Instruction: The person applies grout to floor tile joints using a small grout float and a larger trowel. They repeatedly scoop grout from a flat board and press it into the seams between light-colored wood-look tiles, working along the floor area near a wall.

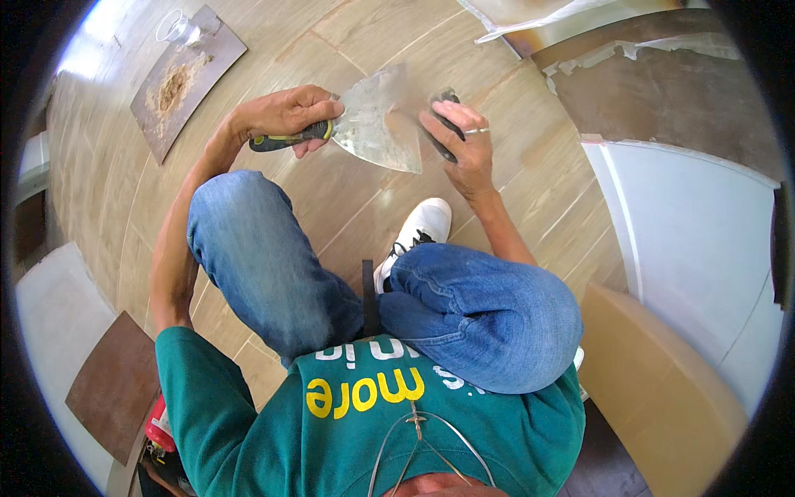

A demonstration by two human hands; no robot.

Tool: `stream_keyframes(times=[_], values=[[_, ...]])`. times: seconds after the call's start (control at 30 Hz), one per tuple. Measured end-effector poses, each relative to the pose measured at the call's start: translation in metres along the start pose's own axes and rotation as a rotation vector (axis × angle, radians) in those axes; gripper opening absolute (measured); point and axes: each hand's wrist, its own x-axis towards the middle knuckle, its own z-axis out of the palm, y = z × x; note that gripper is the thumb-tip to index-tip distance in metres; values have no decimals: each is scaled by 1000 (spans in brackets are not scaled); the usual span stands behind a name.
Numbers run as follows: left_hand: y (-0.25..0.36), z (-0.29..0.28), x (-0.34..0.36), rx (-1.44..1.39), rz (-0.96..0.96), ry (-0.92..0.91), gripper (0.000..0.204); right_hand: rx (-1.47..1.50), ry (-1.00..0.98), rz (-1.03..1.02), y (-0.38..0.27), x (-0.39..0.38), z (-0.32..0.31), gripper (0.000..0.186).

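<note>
A wide putty knife (374, 124) with a triangular metal blade and a black and yellow handle is gripped in my left hand (290, 116), its blade pointing right. My right hand (465, 145) is closed round a black-handled tool (445, 116), held beside the blade's right edge. That tool's front end is smeared by motion, so I cannot tell its kind or whether it touches the putty knife. Both hands are above the wood-look tile floor, past my bent knees. At the far left, a brown board (192, 79) bears a heap of tan, crumbly material (174, 89).
A clear plastic cup (178, 31) stands on the board's far end. White and brown panels (687, 207) are at the right, with a tan panel (654, 381) nearer me. A red fire extinguisher (160, 424) and a brown sheet (116, 385) are at the lower left.
</note>
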Motion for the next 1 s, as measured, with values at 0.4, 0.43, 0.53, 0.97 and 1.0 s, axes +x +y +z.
stream_keyframes(times=[0.4,0.43,0.53,0.97,1.0], values=[[-2,8,-31,223,-63,175,54,-60,-264,20,-34,52,-30,41],[-1,10,-37,235,-74,186,54,-66,-274,13,-40,54,-24,44],[-2,8,-2,270,-26,124,54,-191,-311,60,-41,41,-23,46],[-22,9,-19,114,-167,169,50,93,-697,435,78,-52,-94,51],[-24,9,-16,132,-183,165,50,82,-653,510,116,-77,-108,47]])
